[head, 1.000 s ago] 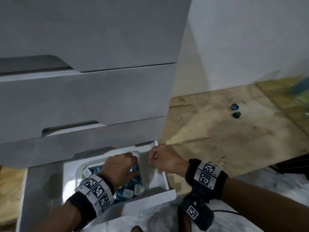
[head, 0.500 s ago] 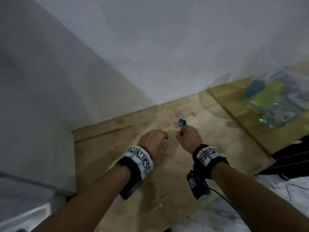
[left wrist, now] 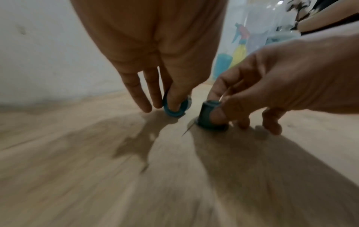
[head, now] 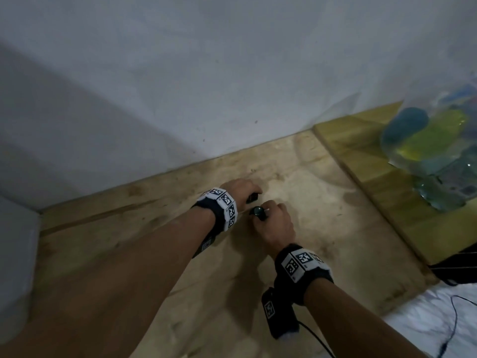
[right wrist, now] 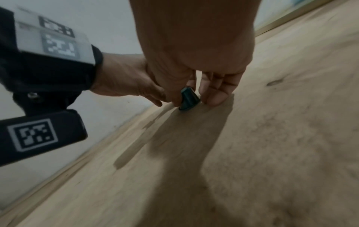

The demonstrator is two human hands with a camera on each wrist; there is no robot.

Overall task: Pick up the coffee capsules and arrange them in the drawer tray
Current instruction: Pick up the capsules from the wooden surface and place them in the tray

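Observation:
Two small coffee capsules stand on the plywood floor [head: 322,228] near the white wall. My left hand [head: 254,193] pinches the light-blue capsule [left wrist: 175,109] between thumb and fingers, tilted on its rim. Just to the right, my right hand [head: 260,215] pinches the dark teal capsule [head: 258,211], which stands on its wide rim. In the right wrist view, thumb and fingertips of my right hand [right wrist: 191,101] clamp the teal capsule [right wrist: 189,98] against the floor. The two hands are close, almost touching. The drawer tray is out of view.
A clear plastic bag [head: 433,151] with blue and yellow items lies on a raised wooden board [head: 361,161] at the right. The grey cabinet side [head: 15,254] stands at the left edge. A black cable [head: 454,321] trails at the lower right.
The view swung from the drawer tray to the floor at the right. Both hands left the tray, reached the two capsules, and each now pinches one.

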